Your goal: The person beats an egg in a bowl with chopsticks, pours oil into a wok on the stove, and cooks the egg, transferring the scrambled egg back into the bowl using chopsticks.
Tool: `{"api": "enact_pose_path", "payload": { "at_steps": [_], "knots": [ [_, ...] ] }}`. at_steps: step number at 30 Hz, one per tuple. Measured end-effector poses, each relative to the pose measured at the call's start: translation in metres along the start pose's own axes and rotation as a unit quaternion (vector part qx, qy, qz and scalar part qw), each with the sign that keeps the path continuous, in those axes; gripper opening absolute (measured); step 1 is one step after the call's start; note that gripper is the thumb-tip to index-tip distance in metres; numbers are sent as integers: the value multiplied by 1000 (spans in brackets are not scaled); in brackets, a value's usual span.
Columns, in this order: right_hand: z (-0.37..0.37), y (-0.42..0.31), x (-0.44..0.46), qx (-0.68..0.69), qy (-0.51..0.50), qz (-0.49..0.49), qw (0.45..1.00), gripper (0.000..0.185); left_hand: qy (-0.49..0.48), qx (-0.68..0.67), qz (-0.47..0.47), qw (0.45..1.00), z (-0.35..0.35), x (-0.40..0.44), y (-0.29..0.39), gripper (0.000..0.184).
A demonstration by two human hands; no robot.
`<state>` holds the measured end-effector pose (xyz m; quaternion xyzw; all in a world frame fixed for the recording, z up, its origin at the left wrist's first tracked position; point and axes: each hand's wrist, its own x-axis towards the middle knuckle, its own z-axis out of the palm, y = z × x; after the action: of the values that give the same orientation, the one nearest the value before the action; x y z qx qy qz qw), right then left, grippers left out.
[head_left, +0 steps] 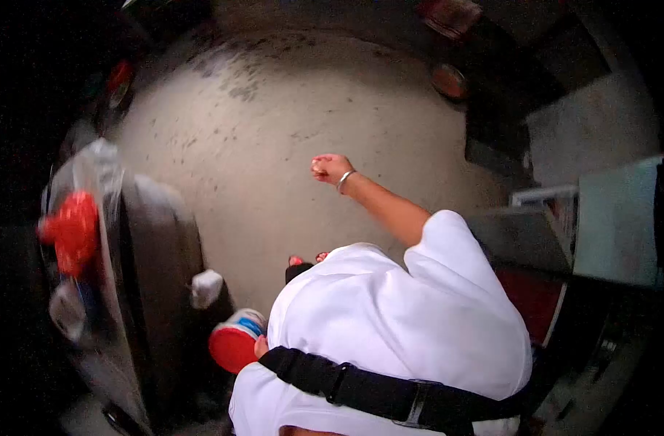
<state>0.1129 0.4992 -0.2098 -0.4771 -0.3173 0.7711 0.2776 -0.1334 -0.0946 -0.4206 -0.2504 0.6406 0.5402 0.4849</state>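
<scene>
A white tub (246,321) with a blue patch and a red lid hangs tilted at my left side, its lid turned up toward me. My left hand (261,346) is at the tub's edge, closed on it; most of the fingers are hidden behind the tub and my white shirt. My right hand (330,168) stretches forward above the floor, with a silvery bangle (344,182) on its wrist. Its fingers are curled into a loose fist, and nothing shows sticking out of it.
The grey concrete floor (274,145) has dark stains. At left stands a dark-sided table (161,291) bearing a red plastic bag (76,232); a white object (206,288) is beside it. A round pan-like thing (449,81) lies far right, and a pale panel (617,221) stands nearer.
</scene>
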Motion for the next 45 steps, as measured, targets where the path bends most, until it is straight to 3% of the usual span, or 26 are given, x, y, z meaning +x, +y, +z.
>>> {"api": "enact_pose_path", "payload": {
  "at_steps": [5, 8, 9, 10, 13, 14, 18, 22, 27, 28, 31, 34, 37, 40, 45],
  "knots": [
    [-24, 69, 7, 173, 123, -71, 975, 20, -201, 43, -78, 976, -30, 181, 168, 34],
    [-33, 116, 23, 193, 129, -153, 961, 19, -412, 59, -214, 883, -23, 308, 273, 37],
    [-57, 113, 9, 239, 230, -127, 935, 17, -403, 145, -213, 878, 0, 325, 287, 42],
    [-77, 111, 15, 273, 322, -114, 900, 17, -383, 132, -205, 891, 44, 355, 296, 37],
    [-137, 149, 32, 287, 335, -133, 888, 17, -216, 58, -121, 967, 128, 354, 344, 17],
    [-144, 149, 33, 286, 364, -139, 875, 16, -118, 125, 55, 984, 174, 319, 352, 16],
    [-149, 164, 15, 332, 479, -140, 800, 16, -160, 236, 78, 955, 317, 248, 420, 22],
    [-179, 155, 12, 347, 558, -117, 745, 19, -178, 324, 119, 921, 425, 231, 429, 23],
    [-265, 121, 54, 420, 528, -158, 721, 20, -206, 364, 115, 901, 522, 249, 414, 21],
    [-282, 111, 63, 448, 510, -173, 714, 20, -157, 376, 144, 902, 540, 244, 404, 22],
    [-320, 52, 85, 411, 580, -97, 696, 18, -144, 308, 132, 931, 579, 235, 379, 21],
    [-376, 7, 107, 423, 540, -114, 719, 22, -135, 347, 127, 919, 636, 213, 354, 24],
    [-433, -28, 131, 510, 467, -205, 692, 12, -138, 414, 130, 890, 703, 183, 335, 27],
    [-476, -82, 134, 530, 364, -263, 719, 12, -141, 452, 132, 871, 769, 168, 319, 29],
    [-544, -160, 159, 511, 368, -292, 720, 15, -161, 466, 122, 861, 857, 225, 317, 30]
  ]
}}
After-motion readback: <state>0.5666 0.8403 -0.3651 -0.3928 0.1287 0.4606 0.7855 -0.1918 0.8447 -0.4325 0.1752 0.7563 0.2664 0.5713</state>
